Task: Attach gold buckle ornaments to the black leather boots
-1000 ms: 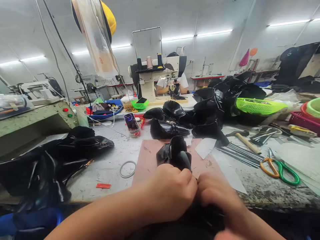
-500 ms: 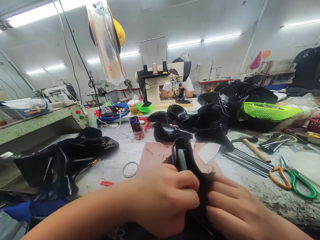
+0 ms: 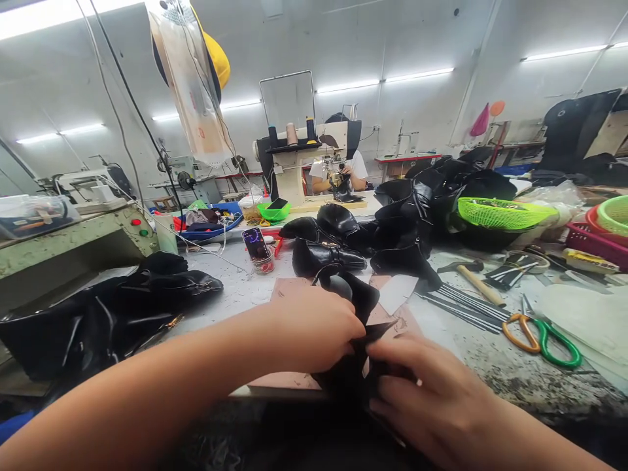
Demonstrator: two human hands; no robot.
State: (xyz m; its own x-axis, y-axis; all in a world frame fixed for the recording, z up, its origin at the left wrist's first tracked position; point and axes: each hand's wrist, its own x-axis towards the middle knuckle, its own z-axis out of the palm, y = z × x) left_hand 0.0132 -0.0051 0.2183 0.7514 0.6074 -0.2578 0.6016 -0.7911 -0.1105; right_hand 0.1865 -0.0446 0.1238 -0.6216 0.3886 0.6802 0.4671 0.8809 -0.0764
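A black boot upper (image 3: 360,296) stretches from the pinkish board (image 3: 294,381) toward me, over the bench's front edge. My left hand (image 3: 314,327) is closed on its middle, knuckles up, with the fingertips hidden. On the near right side, my right hand (image 3: 426,386) pinches the upper's edge between thumb and curled fingers. A pointed black flap sticks up between the two hands. The near part of the upper is dark, and its outline is hard to make out. A white piece (image 3: 396,294) lies on the board just beyond.
Shiny black boot uppers (image 3: 333,255) lie heaped behind the board, and more (image 3: 108,307) lie at left. To the right are a hammer (image 3: 481,284), striped strips (image 3: 461,307) and scissors (image 3: 544,340). A phone (image 3: 256,246) leans upright. Beyond, a person works at a sewing machine (image 3: 299,157).
The upper has been drawn toward me and its far end folded lower. My right hand has gone from lying flat on it to pinching its edge. The view has swung slightly right.
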